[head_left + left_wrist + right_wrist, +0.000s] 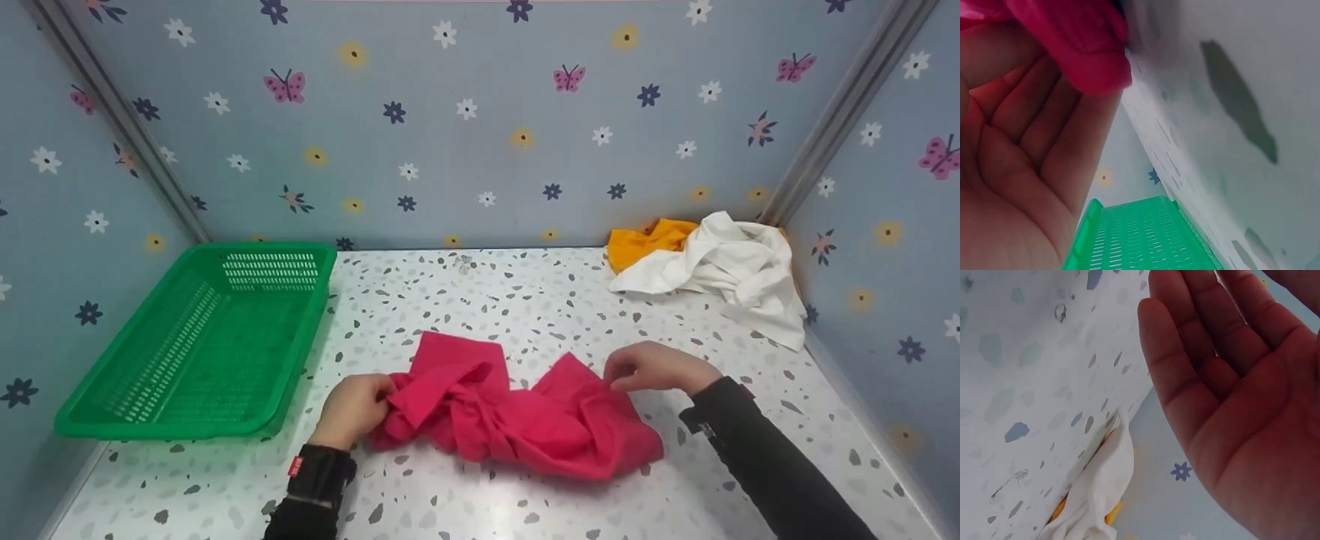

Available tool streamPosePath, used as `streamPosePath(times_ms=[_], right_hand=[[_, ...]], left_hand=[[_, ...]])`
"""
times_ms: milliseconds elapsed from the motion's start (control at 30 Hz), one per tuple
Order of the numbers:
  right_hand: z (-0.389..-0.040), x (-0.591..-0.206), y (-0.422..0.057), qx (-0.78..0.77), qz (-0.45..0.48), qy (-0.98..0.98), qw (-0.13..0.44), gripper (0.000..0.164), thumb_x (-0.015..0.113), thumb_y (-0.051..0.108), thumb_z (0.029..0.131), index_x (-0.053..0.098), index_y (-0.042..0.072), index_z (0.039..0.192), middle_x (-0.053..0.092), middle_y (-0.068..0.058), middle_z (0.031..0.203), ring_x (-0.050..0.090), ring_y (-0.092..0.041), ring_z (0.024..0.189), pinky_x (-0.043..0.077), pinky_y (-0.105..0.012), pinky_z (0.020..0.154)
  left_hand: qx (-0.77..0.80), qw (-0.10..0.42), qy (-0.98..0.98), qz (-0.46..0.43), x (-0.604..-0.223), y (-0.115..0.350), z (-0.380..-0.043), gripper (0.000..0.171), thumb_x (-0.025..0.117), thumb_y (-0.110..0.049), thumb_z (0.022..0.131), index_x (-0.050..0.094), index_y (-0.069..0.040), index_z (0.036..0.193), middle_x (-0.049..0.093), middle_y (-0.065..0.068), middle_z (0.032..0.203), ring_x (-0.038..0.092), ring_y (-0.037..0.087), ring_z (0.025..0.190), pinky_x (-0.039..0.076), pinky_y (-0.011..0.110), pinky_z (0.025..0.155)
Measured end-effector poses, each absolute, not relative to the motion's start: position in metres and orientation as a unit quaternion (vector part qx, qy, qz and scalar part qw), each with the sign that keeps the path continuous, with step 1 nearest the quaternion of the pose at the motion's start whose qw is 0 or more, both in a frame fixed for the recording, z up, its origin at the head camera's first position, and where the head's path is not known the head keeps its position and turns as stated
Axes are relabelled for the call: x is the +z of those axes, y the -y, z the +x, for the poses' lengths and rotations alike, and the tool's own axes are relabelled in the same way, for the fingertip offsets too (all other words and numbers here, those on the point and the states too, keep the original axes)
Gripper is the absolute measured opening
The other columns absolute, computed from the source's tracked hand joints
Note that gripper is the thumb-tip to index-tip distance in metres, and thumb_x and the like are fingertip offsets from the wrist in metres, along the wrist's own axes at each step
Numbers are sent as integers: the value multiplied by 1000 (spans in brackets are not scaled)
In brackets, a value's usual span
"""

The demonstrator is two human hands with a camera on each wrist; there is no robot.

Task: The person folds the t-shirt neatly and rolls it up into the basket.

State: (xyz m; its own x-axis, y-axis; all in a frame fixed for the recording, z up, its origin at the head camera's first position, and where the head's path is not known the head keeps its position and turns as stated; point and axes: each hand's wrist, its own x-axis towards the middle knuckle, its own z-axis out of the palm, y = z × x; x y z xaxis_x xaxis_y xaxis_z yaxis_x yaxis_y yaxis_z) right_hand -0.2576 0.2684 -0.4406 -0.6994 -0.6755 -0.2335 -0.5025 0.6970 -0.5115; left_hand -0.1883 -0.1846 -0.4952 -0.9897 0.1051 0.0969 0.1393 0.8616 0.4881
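A crumpled pinkish-red garment (517, 420) lies bunched across the speckled table, two flat corners of it pointing toward the back wall. At its left end my left hand (354, 409) grips the fabric between thumb and fingers. The left wrist view shows a rounded fold of the red garment (1092, 62) over the fingers of that hand. My right hand (660, 367) pinches at the garment's upper right edge with thumb and fingertips. In the right wrist view its other fingers (1165, 354) curve loosely, while the pinching tips are out of frame.
To the left stands a green plastic basket (307, 352) with slotted sides. White cloth (739, 262) and an orange cloth (649, 244) lie heaped in the back right corner. Flowered walls (480, 165) enclose the table (450, 292) at the back and both sides.
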Motion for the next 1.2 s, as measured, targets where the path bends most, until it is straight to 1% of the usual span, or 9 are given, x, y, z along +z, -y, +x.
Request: streamPosePath(times_ms=[133, 300, 400, 533, 633, 800, 900, 1033, 1200], right_hand=[[-250, -452, -261, -188, -355, -894, 201, 14, 69, 14, 78, 66, 16, 92, 60, 12, 78, 56, -7, 72, 47, -29, 69], [-243, -461, -256, -172, -356, -899, 186, 13, 70, 10, 75, 64, 15, 84, 55, 10, 70, 51, -8, 65, 44, -28, 62], [-242, -464, -254, -162, -363, -900, 178, 11, 69, 10, 75, 61, 16, 77, 53, 11, 66, 50, -6, 61, 43, -26, 58], [-244, -461, -258, -164, -373, -899, 157, 12, 68, 15, 78, 58, 18, 73, 49, 12, 63, 49, -6, 60, 42, -26, 58], [-246, -455, -267, -186, -366, -902, 132, 13, 68, 17, 80, 57, 20, 74, 49, 12, 66, 49, -8, 65, 43, -27, 62], [-250, -449, -276, -227, -351, -903, 100, 9, 66, 15, 83, 57, 18, 80, 52, 11, 73, 51, -9, 71, 45, -29, 67], [-249, -455, -272, -232, -347, -903, 104, 7, 64, 14, 84, 58, 17, 84, 54, 10, 75, 52, -10, 73, 46, -31, 69], [-249, -463, -262, -212, -358, -902, 115, 7, 63, 12, 84, 58, 15, 87, 53, 9, 76, 51, -11, 73, 46, -31, 68], [-249, -467, -257, -189, -364, -906, 106, 9, 64, 12, 82, 56, 14, 84, 51, 8, 74, 49, -11, 70, 44, -30, 66]], left_hand=[[-252, 29, 965, -63, -496, 185, -189, 17, 66, -3, 71, 64, -19, 69, 58, -7, 67, 50, 14, 62, 43, 33, 61], [-252, 32, 965, -71, -496, 187, -189, 17, 65, -2, 72, 63, -19, 69, 57, -8, 66, 50, 14, 62, 43, 33, 62], [-258, 33, 963, -72, -495, 188, -188, 18, 64, -1, 72, 63, -19, 69, 57, -8, 66, 50, 14, 62, 43, 33, 61], [-271, 28, 960, -61, -491, 191, -186, 19, 63, 0, 73, 62, -19, 70, 58, -7, 67, 49, 14, 62, 42, 32, 60], [-282, 31, 957, -54, -488, 192, -187, 16, 63, -2, 75, 63, -17, 71, 58, -5, 68, 49, 15, 63, 41, 32, 59], [-293, 45, 953, -65, -486, 193, -191, 14, 63, -2, 76, 63, -16, 75, 59, -3, 71, 50, 16, 65, 42, 33, 60], [-290, 48, 953, -77, -489, 191, -194, 14, 63, -2, 76, 62, -15, 75, 59, -3, 70, 51, 16, 65, 43, 33, 60], [-283, 33, 956, -75, -491, 189, -197, 14, 65, -3, 75, 60, -16, 73, 56, -4, 67, 50, 16, 63, 43, 33, 60], [-270, 16, 961, -65, -490, 186, -196, 18, 64, -2, 73, 57, -18, 69, 54, -5, 65, 49, 15, 62, 42, 33, 60]])
